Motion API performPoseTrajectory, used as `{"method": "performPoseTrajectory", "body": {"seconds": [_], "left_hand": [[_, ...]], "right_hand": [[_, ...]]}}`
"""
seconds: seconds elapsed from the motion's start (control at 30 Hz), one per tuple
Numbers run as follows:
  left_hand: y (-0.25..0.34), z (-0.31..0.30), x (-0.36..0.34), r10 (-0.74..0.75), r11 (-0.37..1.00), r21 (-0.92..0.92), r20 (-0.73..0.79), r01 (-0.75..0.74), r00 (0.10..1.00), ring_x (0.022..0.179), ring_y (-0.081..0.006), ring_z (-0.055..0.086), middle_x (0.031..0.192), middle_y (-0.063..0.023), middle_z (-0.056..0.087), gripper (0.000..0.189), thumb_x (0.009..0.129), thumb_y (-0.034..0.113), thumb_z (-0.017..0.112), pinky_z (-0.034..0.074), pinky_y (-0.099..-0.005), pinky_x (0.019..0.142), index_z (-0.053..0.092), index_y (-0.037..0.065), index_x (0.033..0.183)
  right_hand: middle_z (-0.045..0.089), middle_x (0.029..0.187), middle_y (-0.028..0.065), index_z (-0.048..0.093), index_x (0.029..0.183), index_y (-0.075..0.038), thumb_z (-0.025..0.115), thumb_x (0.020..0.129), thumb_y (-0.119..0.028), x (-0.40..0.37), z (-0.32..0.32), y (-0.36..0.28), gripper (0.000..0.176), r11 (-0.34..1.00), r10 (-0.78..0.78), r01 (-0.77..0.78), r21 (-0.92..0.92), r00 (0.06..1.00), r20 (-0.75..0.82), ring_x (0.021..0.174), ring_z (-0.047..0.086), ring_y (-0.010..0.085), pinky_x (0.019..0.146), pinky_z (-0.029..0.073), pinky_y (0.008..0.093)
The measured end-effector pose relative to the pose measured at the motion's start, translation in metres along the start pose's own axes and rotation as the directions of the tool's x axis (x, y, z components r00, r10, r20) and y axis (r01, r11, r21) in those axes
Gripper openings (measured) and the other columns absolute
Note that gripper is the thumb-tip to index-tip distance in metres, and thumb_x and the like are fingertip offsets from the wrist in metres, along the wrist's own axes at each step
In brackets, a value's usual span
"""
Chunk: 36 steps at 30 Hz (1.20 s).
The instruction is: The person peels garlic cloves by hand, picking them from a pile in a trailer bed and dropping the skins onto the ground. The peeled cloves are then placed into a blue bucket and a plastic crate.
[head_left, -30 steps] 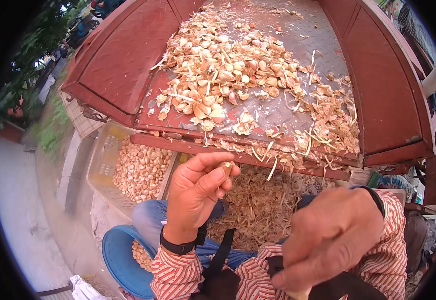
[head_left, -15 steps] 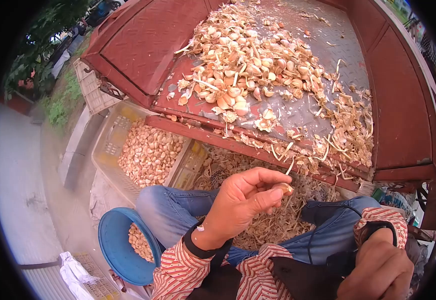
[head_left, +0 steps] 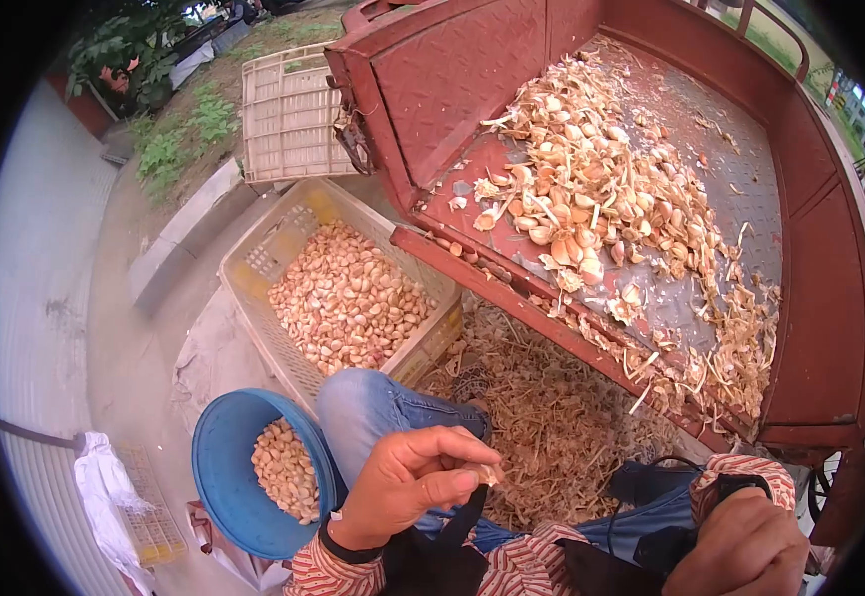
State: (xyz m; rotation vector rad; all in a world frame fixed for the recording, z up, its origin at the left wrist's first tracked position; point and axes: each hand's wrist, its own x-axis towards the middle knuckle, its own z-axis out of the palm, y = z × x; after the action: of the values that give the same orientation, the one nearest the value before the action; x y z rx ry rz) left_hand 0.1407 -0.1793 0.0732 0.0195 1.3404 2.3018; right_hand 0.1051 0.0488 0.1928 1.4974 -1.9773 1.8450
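Note:
Above the lap, my left hand (head_left: 423, 481) pinches a small pale piece, apparently a garlic clove (head_left: 489, 474), between thumb and fingers. My right hand (head_left: 740, 546) is at the lower right over the right leg, its back to the camera and its fingers curled and partly hidden. Whether it holds anything does not show. A pile of garlic cloves (head_left: 581, 189) with loose skins lies on the red metal cart bed (head_left: 750, 164). Left of the knee, a blue bucket (head_left: 222, 467) holds peeled-looking cloves (head_left: 286, 471).
A yellowish plastic crate (head_left: 254, 288) full of cloves (head_left: 348, 298) stands below the cart's left corner. Another crate (head_left: 288, 119) is behind it. Husks and stalks (head_left: 552, 437) cover the ground between the legs. A white cloth (head_left: 110, 497) lies at lower left.
The view has turned left, so the cart appears further right and more of the crates shows. My left hand has moved down and left in view, still pinching the piece.

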Motion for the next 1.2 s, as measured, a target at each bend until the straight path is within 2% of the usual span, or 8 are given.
{"method": "performPoseTrajectory", "body": {"seconds": [0.2,0.3,0.43,0.5,0.6,0.77,1.1,1.2], "left_hand": [[0.008,-0.019,-0.01,0.067,0.998,-0.01,-0.085,-0.068,0.994,0.071,-0.0043,0.051,0.096,-0.0052,0.059,0.022,0.086,0.006,0.058,0.04,-0.017,0.058,0.058,-0.002,0.107],[0.011,-0.022,-0.008,0.144,0.986,-0.078,-0.078,-0.15,0.987,0.068,-0.0086,0.053,0.094,-0.013,0.06,0.02,0.084,0.005,0.059,0.043,-0.0186,0.06,0.058,-0.005,0.101],[0.012,0.008,0.005,0.242,0.954,-0.213,0.13,-0.211,0.962,0.072,-0.0189,0.059,0.091,-0.0233,0.058,0.018,0.083,0.001,0.058,0.048,-0.0253,0.064,0.057,-0.009,0.097],[0.021,0.024,0.001,0.264,0.943,-0.245,0.14,-0.224,0.954,0.057,-0.0157,0.052,0.086,-0.0288,0.058,0.02,0.078,0.004,0.067,0.042,-0.0206,0.045,0.057,-0.007,0.091],[0.037,0.043,0.021,0.363,0.921,-0.346,0.592,-0.18,0.72,0.066,-0.0266,0.057,0.09,-0.0189,0.058,0.021,0.083,-0.007,0.055,0.048,-0.0317,0.061,0.056,-0.012,0.104],[0.0,0.1,0.024,0.598,0.718,-0.694,0.582,-0.047,0.55,0.079,-0.0265,0.057,0.094,-0.0205,0.057,0.021,0.083,-0.005,0.057,0.047,-0.0317,0.067,0.057,-0.012,0.103],[-0.019,0.164,0.039,0.8,0.435,-0.894,0.439,0.108,0.408,0.078,-0.0278,0.056,0.091,-0.0193,0.054,0.02,0.084,-0.004,0.055,0.047,-0.0359,0.066,0.056,-0.012,0.103],[-0.025,0.167,0.034,0.711,0.53,-0.841,0.509,0.105,0.486,0.079,-0.0274,0.056,0.091,-0.0184,0.054,0.02,0.084,-0.004,0.056,0.047,-0.0359,0.068,0.056,-0.011,0.103]], "right_hand": [[0.059,0.064,0.0069,0.059,0.08,0.001,0.077,0.057,0.0,0.028,0.021,0.02,0.029,0.993,-0.115,0.112,0.033,0.99,0.081,0.049,0.056,0.0128,0.04,0.043,0.0227],[0.057,0.087,0.0147,0.058,0.105,0.002,0.06,0.074,0.006,0.038,0.042,0.102,0.032,0.979,-0.203,0.203,0.032,0.979,-0.005,0.071,0.057,0.0193,0.055,0.045,0.0249],[0.041,0.128,0.0208,0.042,0.128,-0.006,0.061,0.079,-0.009,0.057,0.057,0.198,0.053,0.766,0.01,0.06,-0.64,0.994,0.106,0.113,0.044,0.0387,0.089,0.043,0.0419],[0.043,0.126,0.0212,0.045,0.124,-0.005,0.061,0.079,-0.012,0.038,0.036,0.198,0.048,0.78,0.065,0.036,-0.625,0.988,0.137,0.112,0.046,0.0382,0.09,0.042,0.0414],[0.046,0.121,0.0176,0.054,0.115,-0.007,0.058,0.079,-0.013,-0.011,-0.01,0.197,0.037,0.716,0.295,-0.178,-0.675,0.954,0.061,0.105,0.05,0.0351,0.083,0.045,0.0413],[0.056,0.089,0.0148,0.061,0.095,-0.003,0.06,0.08,-0.011,-0.074,-0.085,0.203,0.018,0.316,0.441,-0.455,-0.832,0.847,-0.296,0.08,0.056,0.0315,0.07,0.045,0.0385],[0.059,0.079,0.0175,0.062,0.087,0.001,0.061,0.077,-0.009,-0.11,-0.092,0.185,0.014,0.528,0.525,-0.531,-0.663,0.818,-0.238,0.076,0.058,0.0339,0.068,0.045,0.0383],[0.059,0.078,0.0168,0.061,0.087,0.001,0.062,0.077,-0.008,-0.121,-0.093,0.181,0.013,0.558,0.521,-0.571,-0.602,0.806,-0.281,0.074,0.058,0.0327,0.066,0.045,0.0368]]}}
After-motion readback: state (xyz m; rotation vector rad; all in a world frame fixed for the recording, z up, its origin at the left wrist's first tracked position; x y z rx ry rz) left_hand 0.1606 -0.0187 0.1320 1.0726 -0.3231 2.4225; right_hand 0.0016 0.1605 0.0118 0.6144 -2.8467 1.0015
